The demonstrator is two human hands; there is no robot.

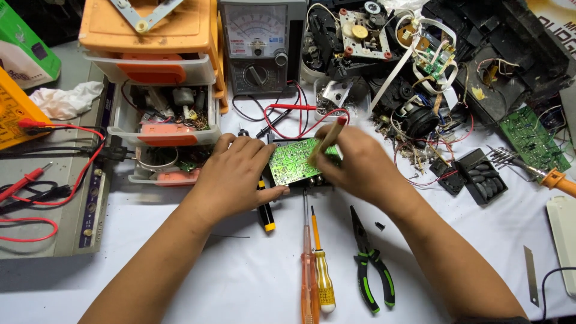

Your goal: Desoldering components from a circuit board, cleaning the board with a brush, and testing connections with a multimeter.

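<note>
Two bare hands meet over a green circuit board (294, 161) near the middle of the white tabletop (252, 282); left hand (231, 177) cups the board's left edge, grip clamped on it, thumb under the near side; right hand (354, 165) has its grip closed on a slim tan stick with a red tip (329, 139), held slanting across the board's right part, red tip up and away from the person; whether the lower end touches the board cannot be told.

Black-and-yellow tool (265, 213) lies partly under the left hand; just near of the board lie an orange-handled screwdriver (309, 282), a yellow-handled screwdriver (323, 276) beside it, and green-and-black pliers (372, 270) to their right, all apart from the hands.

Behind the board: analogue multimeter (259, 45) standing, its red probe (292, 107) lying just beyond the board; orange-and-clear drawer unit (159, 72) to the left, drawers part open with small parts inside.

Far right: second green board (533, 139), black button pad (483, 177), soldering iron with orange handle (549, 177); tangle of wires and dismantled black parts (414, 114) behind the right hand.

Left edge: grey box (54, 198) with red and black leads over it; crumpled white cloth (63, 99) beyond it.
</note>
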